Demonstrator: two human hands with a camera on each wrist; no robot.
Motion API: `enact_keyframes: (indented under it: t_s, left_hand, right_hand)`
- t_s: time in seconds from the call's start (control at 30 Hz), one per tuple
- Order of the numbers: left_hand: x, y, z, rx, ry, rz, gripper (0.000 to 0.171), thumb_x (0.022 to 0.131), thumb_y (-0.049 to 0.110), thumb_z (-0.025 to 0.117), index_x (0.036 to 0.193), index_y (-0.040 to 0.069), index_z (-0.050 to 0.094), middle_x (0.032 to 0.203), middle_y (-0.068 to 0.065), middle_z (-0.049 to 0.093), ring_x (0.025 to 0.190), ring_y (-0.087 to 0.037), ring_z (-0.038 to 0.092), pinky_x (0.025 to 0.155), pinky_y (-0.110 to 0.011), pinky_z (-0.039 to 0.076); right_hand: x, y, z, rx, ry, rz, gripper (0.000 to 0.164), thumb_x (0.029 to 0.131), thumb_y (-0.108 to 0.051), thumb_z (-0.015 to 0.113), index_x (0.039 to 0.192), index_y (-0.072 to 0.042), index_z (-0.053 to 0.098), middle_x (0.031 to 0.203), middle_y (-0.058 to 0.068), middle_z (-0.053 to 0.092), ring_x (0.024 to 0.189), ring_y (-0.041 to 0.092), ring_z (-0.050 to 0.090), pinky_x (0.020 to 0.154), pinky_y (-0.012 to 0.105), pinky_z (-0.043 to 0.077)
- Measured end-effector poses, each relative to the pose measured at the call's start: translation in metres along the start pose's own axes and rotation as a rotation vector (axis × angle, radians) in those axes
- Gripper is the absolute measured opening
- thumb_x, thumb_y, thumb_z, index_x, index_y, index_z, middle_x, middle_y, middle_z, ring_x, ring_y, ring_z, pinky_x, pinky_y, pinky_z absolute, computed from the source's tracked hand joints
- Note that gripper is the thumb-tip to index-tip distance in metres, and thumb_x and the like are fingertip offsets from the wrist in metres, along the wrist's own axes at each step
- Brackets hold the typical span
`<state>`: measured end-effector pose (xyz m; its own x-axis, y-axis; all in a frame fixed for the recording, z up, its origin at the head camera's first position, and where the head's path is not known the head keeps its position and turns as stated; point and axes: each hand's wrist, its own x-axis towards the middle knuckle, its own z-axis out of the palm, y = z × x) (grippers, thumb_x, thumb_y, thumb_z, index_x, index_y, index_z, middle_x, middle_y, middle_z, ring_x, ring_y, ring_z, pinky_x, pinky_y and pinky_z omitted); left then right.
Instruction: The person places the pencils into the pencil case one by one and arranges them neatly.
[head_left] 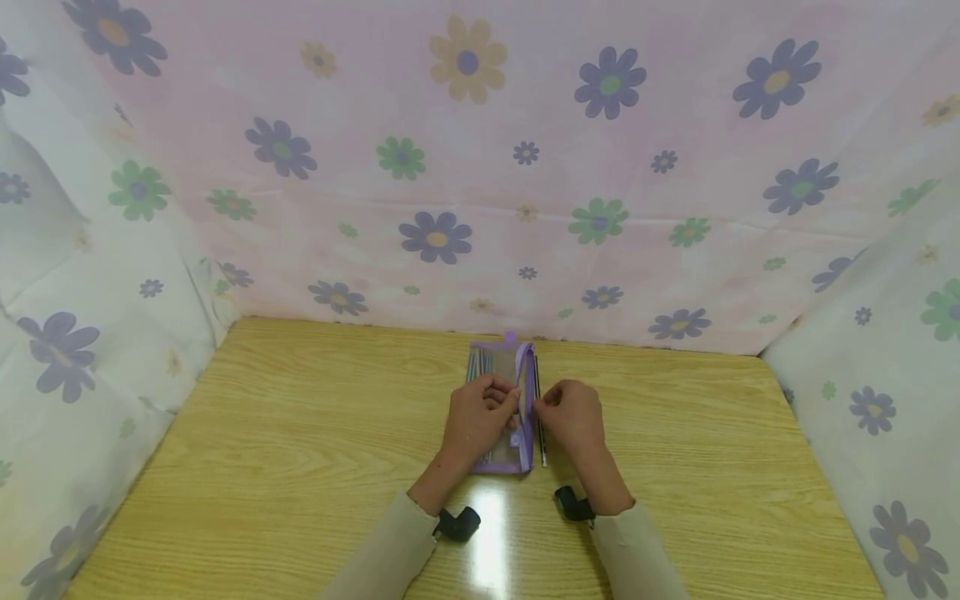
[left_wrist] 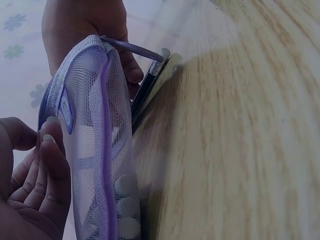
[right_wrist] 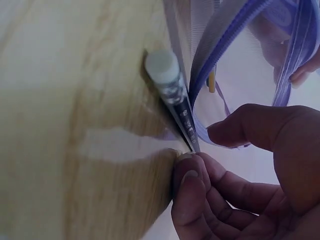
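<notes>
A see-through mesh pencil pouch (head_left: 498, 454) with purple trim lies in the middle of the table, its zipper side gaping. Several pencils (head_left: 480, 363) are inside it; white eraser ends (left_wrist: 128, 206) show through the mesh. My left hand (head_left: 477, 417) pinches the pouch's zipper edge between thumb and fingers. Just right of the pouch, a dark pencil (head_left: 543, 446) with a white eraser (right_wrist: 162, 66) lies on the table, parallel to it. My right hand (head_left: 576, 414) has its fingertips at this pencil, the thumb (right_wrist: 225, 131) apart from them beside the pouch's opening.
The wooden table (head_left: 322, 417) reaches a flowered cloth (head_left: 517, 167) hanging behind it and along both sides. Black wrist cameras (head_left: 459, 523) stick out from both sleeves, low over the table. A purple tab (head_left: 510, 337) stands at the pouch's far end.
</notes>
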<state>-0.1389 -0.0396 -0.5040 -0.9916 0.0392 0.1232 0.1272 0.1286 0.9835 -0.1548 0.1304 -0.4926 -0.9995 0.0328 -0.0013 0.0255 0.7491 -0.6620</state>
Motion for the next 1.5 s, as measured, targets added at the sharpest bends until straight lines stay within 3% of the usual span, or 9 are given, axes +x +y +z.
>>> enact_keyframes:
  t_s: [0.2,0.43,0.63,0.7,0.8,0.97,1.2,1.5]
  left_hand:
    - [0.000,-0.004,-0.002,-0.052,-0.018,0.009,0.007,0.100,0.007,0.074,0.102,0.000,0.074,0.081,-0.012,0.074,0.060,-0.028,0.072,0.052,-0.039,0.063]
    - [-0.002,0.002,-0.002,-0.023,-0.014,0.003,0.007,0.100,0.004,0.073,0.101,-0.003,0.073,0.080,-0.015,0.074,0.061,-0.035,0.072,0.048,-0.024,0.057]
    - [-0.004,0.017,-0.003,-0.002,-0.023,-0.009,0.006,0.099,-0.004,0.070,0.100,-0.009,0.071,0.081,-0.024,0.072,0.062,-0.044,0.071,0.052,-0.044,0.062]
    - [-0.004,0.016,-0.003,-0.005,-0.025,-0.008,0.006,0.100,-0.003,0.070,0.100,-0.010,0.071,0.081,-0.024,0.072,0.063,-0.045,0.071,0.054,-0.051,0.062]
    - [-0.002,0.007,-0.002,-0.005,-0.022,-0.002,0.008,0.101,0.000,0.071,0.102,-0.007,0.072,0.081,-0.021,0.073,0.063,-0.042,0.072,0.054,-0.051,0.062]
    - [0.000,-0.005,-0.002,-0.011,-0.021,0.012,0.008,0.101,0.008,0.074,0.102,0.000,0.074,0.081,-0.014,0.075,0.061,-0.033,0.073,0.051,-0.041,0.062]
    - [-0.001,-0.004,-0.004,-0.023,-0.033,0.030,0.008,0.101,0.011,0.074,0.100,0.003,0.074,0.079,-0.010,0.074,0.058,-0.026,0.072,0.051,-0.036,0.062]
    - [0.001,-0.004,-0.004,-0.020,-0.032,0.029,0.007,0.101,0.010,0.074,0.099,0.003,0.074,0.079,-0.011,0.074,0.059,-0.028,0.072,0.051,-0.038,0.062]
  right_hand:
    - [0.000,0.002,0.002,-0.050,0.002,0.014,0.018,0.087,-0.017,0.081,0.077,-0.004,0.075,0.072,0.006,0.071,0.059,0.017,0.062,0.051,0.030,0.053]
    - [-0.001,0.000,0.003,-0.084,-0.027,0.034,0.037,0.088,-0.018,0.080,0.054,-0.013,0.065,0.050,-0.006,0.053,0.045,0.011,0.046,0.041,0.023,0.033]
    - [-0.002,-0.001,0.003,-0.105,-0.032,0.050,0.045,0.085,-0.012,0.074,0.045,-0.016,0.056,0.043,-0.010,0.041,0.041,0.008,0.036,0.038,0.022,0.023]
    - [-0.001,-0.002,0.002,-0.118,-0.036,0.065,0.047,0.085,-0.013,0.074,0.043,-0.017,0.053,0.042,-0.010,0.038,0.041,0.008,0.034,0.038,0.022,0.021]
    - [-0.002,-0.004,0.001,-0.136,-0.037,0.088,0.050,0.085,-0.016,0.075,0.041,-0.018,0.050,0.041,-0.010,0.035,0.041,0.007,0.031,0.038,0.022,0.019]
    - [-0.004,-0.005,0.001,-0.168,-0.036,0.113,0.050,0.081,-0.015,0.074,0.041,-0.020,0.044,0.042,-0.011,0.031,0.040,0.007,0.027,0.037,0.023,0.018]
    - [-0.003,-0.003,-0.001,-0.191,-0.044,0.106,0.049,0.079,-0.015,0.073,0.042,-0.021,0.041,0.043,-0.011,0.029,0.041,0.007,0.026,0.036,0.023,0.017]
    - [-0.001,-0.001,-0.005,-0.161,-0.066,0.102,0.042,0.081,-0.019,0.078,0.044,-0.016,0.057,0.044,-0.008,0.045,0.043,0.011,0.041,0.038,0.024,0.028]
